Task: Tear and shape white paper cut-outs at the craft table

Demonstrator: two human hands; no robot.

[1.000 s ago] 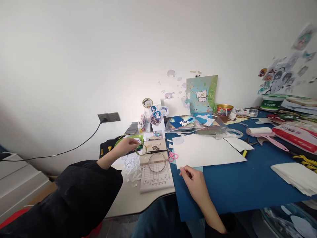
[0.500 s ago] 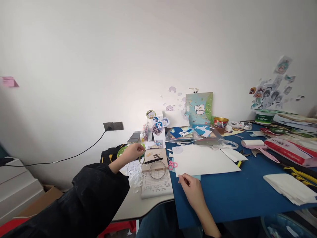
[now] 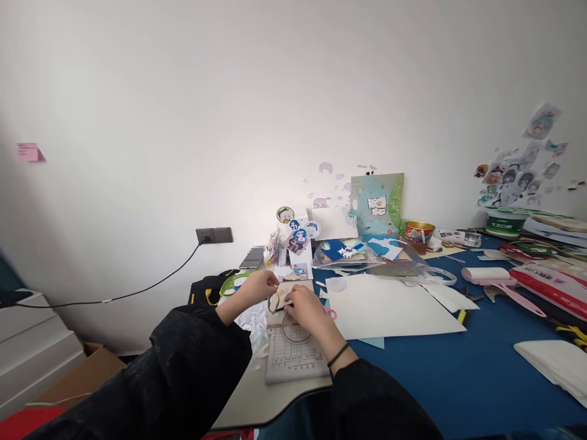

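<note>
Left hand (image 3: 262,284), right hand (image 3: 305,305): fingers narrowed near olive loop (image 3: 269,305), grip unclear. Blue paper (image 3: 335,247) in or on clear plastic bag (image 3: 320,261); gold-rimmed bowl (image 3: 418,233), contents indistinct.

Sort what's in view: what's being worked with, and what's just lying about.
Apparently in use:
thin greenish loop, at the left hand's fingertips, with the right hand close by

Seemingly lying about:
pink scissors
lint roller
white sheet
green tub

A craft corner — paper scraps (image 3: 254,322), a large sheet (image 3: 394,311) and cartoon wall cutouts (image 3: 525,181).
</note>
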